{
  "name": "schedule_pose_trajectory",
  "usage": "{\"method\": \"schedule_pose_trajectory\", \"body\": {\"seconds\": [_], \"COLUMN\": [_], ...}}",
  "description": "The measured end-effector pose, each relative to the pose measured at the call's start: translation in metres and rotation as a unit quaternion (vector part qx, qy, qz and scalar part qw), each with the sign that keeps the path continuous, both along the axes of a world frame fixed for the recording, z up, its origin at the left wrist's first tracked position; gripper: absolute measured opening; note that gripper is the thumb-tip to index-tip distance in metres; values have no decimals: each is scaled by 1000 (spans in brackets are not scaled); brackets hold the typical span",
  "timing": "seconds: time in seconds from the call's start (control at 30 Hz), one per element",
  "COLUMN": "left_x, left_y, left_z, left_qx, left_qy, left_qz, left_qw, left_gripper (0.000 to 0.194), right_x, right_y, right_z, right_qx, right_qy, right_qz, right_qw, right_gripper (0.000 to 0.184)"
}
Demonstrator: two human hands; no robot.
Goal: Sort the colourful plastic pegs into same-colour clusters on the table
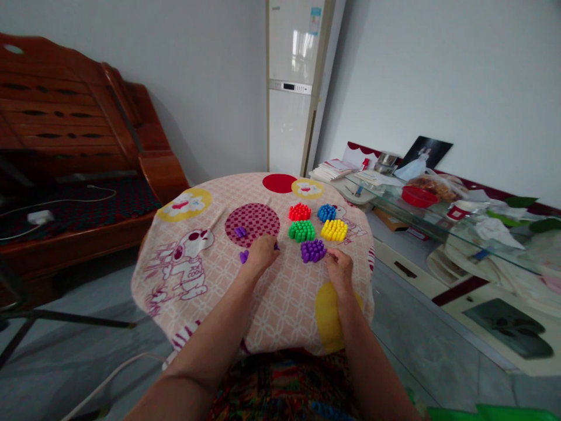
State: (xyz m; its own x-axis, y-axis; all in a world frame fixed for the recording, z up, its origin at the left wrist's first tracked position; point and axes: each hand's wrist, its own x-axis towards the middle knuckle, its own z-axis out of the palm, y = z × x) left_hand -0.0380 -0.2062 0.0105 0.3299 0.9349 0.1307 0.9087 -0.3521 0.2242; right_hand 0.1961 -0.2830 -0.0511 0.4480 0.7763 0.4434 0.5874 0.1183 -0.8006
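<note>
My left hand (263, 251) is closed over the table, with a bit of a purple peg (276, 247) showing at its fingertips. Beside it on the cloth lie a few loose purple pegs (241, 232), and more purple pegs (244, 256) are partly hidden behind the hand. A tight block of standing purple pegs (312, 251) is at the right. My right hand (340, 266) pinches at the right edge of that block; what its fingertips hold is too small to make out. Behind stand similar blocks of green pegs (301, 231), yellow pegs (333, 230), red pegs (300, 211) and blue pegs (326, 211).
A patterned cloth (280, 304) covers the round table. To the right, a glass-topped cabinet (394, 202) carries papers, a red bowl (419, 197) and a cup (460, 209). A wooden bench (65, 123) is at the left, and a tall white air conditioner (288, 128) stands behind.
</note>
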Motion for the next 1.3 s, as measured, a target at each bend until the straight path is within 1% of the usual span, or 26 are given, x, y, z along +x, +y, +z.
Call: {"method": "schedule_pose_trajectory", "body": {"seconds": [0.07,0.13,0.23,0.3,0.37,0.47,0.6,0.67,0.73,0.8,0.87,0.93,1.0,1.1,1.2,1.3], "left_x": [4,10,21,28,34,39,41,39,34,25,12,-4,-21,-42,-52,-51], "left_y": [-2,-5,-9,-12,-14,-16,-17,-16,-13,-10,-7,-3,0,5,8,8], "left_z": [0,2,2,1,0,-3,-6,-7,-6,-3,2,8,14,16,15,14], "left_qx": [2,-6,-38,-60,-73,-75,-98,-108,-91,-45,6,32,23,-22,-45,-34], "left_qy": [-25,-87,-205,-258,-279,-282,-301,-307,-299,-265,-200,-118,-44,31,53,42], "left_qz": [-5,-24,-73,-93,-100,-103,-106,-108,-104,-79,-21,42,66,49,50,60], "left_qw": [1000,996,975,960,952,951,943,939,944,960,980,992,997,998,996,997], "left_gripper": [15,15,19,21,22,23,24,29,35,36,34,33,32,28,28,26], "right_x": [0,0,0,-1,-1,0,1,1,0,0,-1,-1,0,0,-1,-2], "right_y": [0,0,0,0,0,-1,0,0,0,0,-1,-1,-1,-1,-1,-1], "right_z": [0,0,1,1,1,0,-1,-1,0,0,1,1,1,1,2,4], "right_qx": [0,0,0,-2,-1,2,2,1,2,2,-1,-3,-2,0,-1,-6], "right_qy": [2,3,4,5,3,-9,-12,-11,-8,-4,1,2,-4,-10,-4,-1], "right_qz": [1,3,6,5,3,2,4,7,6,5,7,8,8,6,3,3], "right_qw": [1000,1000,1000,1000,1000,1000,1000,1000,1000,1000,1000,1000,1000,1000,1000,1000], "right_gripper": [30,30,29,29,30,30,31,31,31,30,30,31,31,31,31,29]}}
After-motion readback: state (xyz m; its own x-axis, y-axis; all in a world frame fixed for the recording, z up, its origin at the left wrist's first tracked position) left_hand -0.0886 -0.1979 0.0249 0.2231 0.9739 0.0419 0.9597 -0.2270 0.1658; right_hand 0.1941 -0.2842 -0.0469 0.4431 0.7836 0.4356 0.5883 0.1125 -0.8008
